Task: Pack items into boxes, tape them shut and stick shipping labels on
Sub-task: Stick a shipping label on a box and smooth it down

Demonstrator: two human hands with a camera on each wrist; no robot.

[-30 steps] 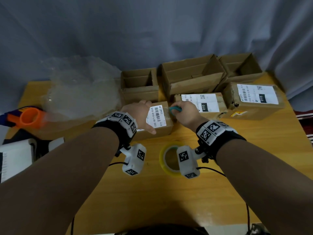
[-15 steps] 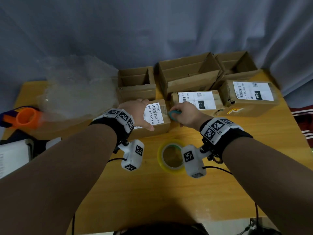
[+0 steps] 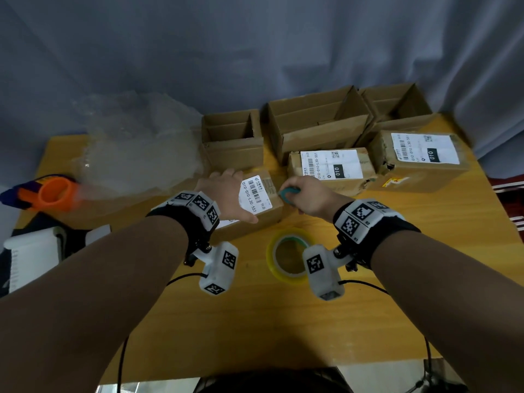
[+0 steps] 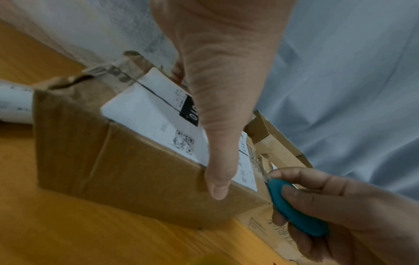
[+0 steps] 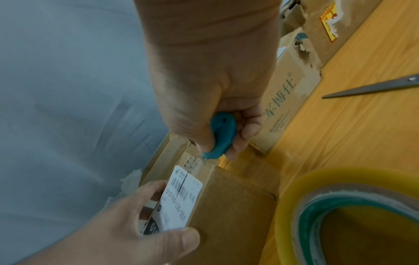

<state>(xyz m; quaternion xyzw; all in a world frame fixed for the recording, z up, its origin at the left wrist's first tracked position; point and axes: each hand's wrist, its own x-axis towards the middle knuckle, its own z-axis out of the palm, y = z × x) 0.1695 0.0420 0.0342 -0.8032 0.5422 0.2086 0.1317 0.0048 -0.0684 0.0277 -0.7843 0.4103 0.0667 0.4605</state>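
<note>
Right hand has drawn its pinched cutter nearer, seemingly touching the box edge beside the spread left hand.

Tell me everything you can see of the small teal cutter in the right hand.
The teal cutter is a small, smooth, rounded plastic piece with a tiny hole near its blunt end. The right hand pinches it between thumb and fingers. Its narrow tip points down at the taped top edge of the small labelled box, which the left hand steadies. No blade is visible.
</note>
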